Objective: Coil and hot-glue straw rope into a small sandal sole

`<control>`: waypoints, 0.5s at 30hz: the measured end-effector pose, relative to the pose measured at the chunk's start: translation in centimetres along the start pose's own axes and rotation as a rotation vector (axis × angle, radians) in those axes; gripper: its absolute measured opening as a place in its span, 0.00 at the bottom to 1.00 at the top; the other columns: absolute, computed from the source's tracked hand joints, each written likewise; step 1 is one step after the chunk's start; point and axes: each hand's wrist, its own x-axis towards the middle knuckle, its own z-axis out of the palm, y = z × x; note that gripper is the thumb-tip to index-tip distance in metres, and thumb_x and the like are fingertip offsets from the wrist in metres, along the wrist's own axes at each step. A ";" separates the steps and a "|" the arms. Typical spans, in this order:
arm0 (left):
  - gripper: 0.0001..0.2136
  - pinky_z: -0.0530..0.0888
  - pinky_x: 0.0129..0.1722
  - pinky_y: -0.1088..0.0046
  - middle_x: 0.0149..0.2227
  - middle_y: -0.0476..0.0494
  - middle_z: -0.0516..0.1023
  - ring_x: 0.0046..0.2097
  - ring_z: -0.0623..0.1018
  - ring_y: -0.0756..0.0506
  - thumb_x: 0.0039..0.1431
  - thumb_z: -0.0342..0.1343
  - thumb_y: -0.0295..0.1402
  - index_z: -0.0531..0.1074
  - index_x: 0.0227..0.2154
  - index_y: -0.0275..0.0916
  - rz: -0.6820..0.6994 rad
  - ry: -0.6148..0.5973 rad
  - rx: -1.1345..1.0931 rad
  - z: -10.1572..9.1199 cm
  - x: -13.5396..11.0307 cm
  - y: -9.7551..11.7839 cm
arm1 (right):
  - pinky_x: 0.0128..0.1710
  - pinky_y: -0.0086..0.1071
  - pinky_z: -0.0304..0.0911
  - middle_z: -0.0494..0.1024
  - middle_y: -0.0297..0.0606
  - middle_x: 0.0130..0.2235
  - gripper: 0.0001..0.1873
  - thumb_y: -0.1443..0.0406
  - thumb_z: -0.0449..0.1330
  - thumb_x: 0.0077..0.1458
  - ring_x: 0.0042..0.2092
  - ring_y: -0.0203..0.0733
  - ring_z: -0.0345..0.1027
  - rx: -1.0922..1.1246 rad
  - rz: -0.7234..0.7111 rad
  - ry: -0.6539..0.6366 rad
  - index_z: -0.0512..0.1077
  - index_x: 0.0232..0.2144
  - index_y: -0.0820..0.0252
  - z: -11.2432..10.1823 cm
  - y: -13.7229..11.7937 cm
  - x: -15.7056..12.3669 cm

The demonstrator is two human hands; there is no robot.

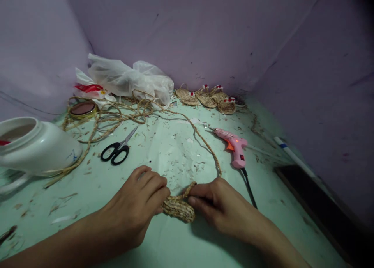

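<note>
While the left hand [142, 199] arches palm-down, fingers curled over the coiled straw braid [179, 209], I watch remotely as the right hand [223, 201] pinches the braided cord [204, 139] between thumb and forefinger, well short of the tabletop's [172, 246] far edge.

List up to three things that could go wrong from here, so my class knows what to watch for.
1. The pink glue gun shows a lit orange light, so its nozzle may be hot and could scorch the braided cord lying close by.
2. Its black power cable disappears behind the right forearm, which might snag it and drag the gun.
3. The cord lies in loose loops beyond the scissors and might tangle when pulled.
</note>
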 end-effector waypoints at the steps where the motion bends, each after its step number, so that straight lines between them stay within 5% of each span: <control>1: 0.11 0.63 0.48 0.55 0.37 0.40 0.73 0.41 0.70 0.42 0.57 0.46 0.21 0.68 0.40 0.36 0.011 0.014 0.009 0.0 0.0 0.0 | 0.22 0.27 0.43 0.56 0.25 0.19 0.11 0.69 0.52 0.56 0.23 0.31 0.48 0.013 -0.002 -0.003 0.63 0.21 0.58 0.1 0.1 0.1; 7: 0.12 0.62 0.51 0.54 0.39 0.38 0.74 0.42 0.71 0.42 0.57 0.46 0.19 0.68 0.41 0.34 0.048 0.085 0.048 0.0 0.0 -0.1 | 0.20 0.27 0.45 0.58 0.27 0.19 0.09 0.67 0.53 0.51 0.22 0.32 0.50 0.107 0.027 0.085 0.63 0.20 0.58 -0.6 -0.1 -0.2; 9: 0.11 0.63 0.51 0.54 0.39 0.38 0.73 0.43 0.71 0.42 0.57 0.47 0.19 0.68 0.41 0.33 0.035 0.108 0.024 -0.1 0.0 -0.4 | 0.20 0.28 0.46 0.58 0.28 0.18 0.12 0.64 0.52 0.51 0.21 0.33 0.51 0.192 0.014 0.292 0.60 0.18 0.57 -1.6 0.1 -0.6; 11: 0.11 0.65 0.49 0.57 0.40 0.38 0.72 0.44 0.71 0.41 0.57 0.47 0.20 0.67 0.41 0.34 -0.022 0.146 -0.020 -0.1 0.0 -0.8 | 0.21 0.29 0.50 0.58 0.29 0.17 0.18 0.59 0.50 0.54 0.21 0.35 0.52 0.242 0.041 0.672 0.57 0.15 0.55 -2.9 0.8 -1.2; 13: 0.10 0.68 0.47 0.61 0.42 0.38 0.71 0.46 0.71 0.41 0.58 0.48 0.23 0.67 0.43 0.36 -0.110 0.179 -0.069 -0.1 -0.2 -1.4 | 0.24 0.31 0.53 0.61 0.31 0.17 0.21 0.54 0.48 0.57 0.23 0.38 0.57 0.154 0.232 0.992 0.57 0.15 0.54 -4.3 1.8 -1.6; 15: 0.10 0.69 0.46 0.65 0.44 0.39 0.70 0.47 0.71 0.41 0.60 0.48 0.25 0.65 0.44 0.37 -0.189 0.181 -0.111 -0.1 -0.4 -1.8 | 0.26 0.33 0.54 0.69 0.36 0.22 0.21 0.48 0.49 0.55 0.28 0.44 0.64 -0.027 0.526 1.046 0.64 0.20 0.54 -5.5 2.8 -1.8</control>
